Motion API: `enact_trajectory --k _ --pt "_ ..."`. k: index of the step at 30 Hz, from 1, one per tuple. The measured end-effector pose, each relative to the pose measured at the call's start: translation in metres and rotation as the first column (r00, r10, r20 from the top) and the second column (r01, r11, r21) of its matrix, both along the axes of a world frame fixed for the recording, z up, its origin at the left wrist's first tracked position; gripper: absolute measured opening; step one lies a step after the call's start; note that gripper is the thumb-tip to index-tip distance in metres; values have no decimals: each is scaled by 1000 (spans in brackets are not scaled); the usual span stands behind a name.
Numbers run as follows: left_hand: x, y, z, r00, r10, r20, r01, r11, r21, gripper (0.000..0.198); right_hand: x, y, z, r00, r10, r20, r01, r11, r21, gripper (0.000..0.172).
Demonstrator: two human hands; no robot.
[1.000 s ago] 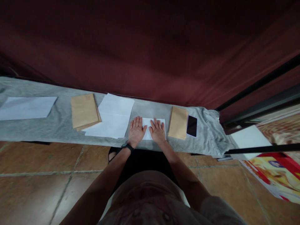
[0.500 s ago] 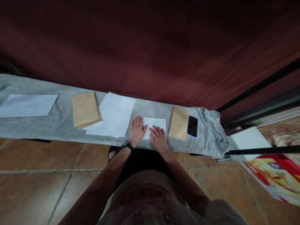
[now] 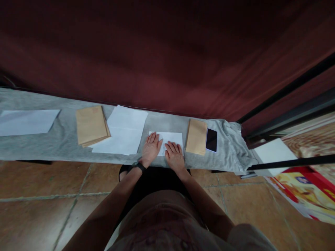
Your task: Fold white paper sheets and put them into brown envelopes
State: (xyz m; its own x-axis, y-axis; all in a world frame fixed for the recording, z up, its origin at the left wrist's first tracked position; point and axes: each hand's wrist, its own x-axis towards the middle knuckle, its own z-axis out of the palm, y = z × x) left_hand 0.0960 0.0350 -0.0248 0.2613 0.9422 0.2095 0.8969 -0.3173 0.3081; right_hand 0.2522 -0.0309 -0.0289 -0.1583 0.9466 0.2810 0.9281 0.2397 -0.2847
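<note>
A folded white sheet lies on the grey cloth that covers a long narrow table. My left hand rests flat on the sheet's left part, fingers stretched out; a black band is on that wrist. My right hand lies flat on the sheet's near edge, fingers slightly spread. Neither hand grips anything.
Right of the sheet lie a stack of brown envelopes and a black phone. To the left are white sheets, another brown envelope stack and a white sheet. A dark red curtain hangs behind; tiled floor below.
My right hand has slid back toward me, from the sheet's middle to its near edge. My left hand has stayed flat on the sheet's left part.
</note>
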Motion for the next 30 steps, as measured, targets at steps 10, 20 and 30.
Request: enact_trajectory --k 10,20,30 --pt "25 -20 2 967 -252 -19 250 966 -71 59 2 -1 -2 1000 1 -21 -2 999 -45 43" --pt "20 -13 2 974 -211 -84 204 975 -89 60 2 1 -5 1000 -11 -20 10 999 -31 40" --pt "0 4 -6 994 -51 -100 44 996 -74 64 2 1 -1 1000 -22 -20 22 999 -34 43"
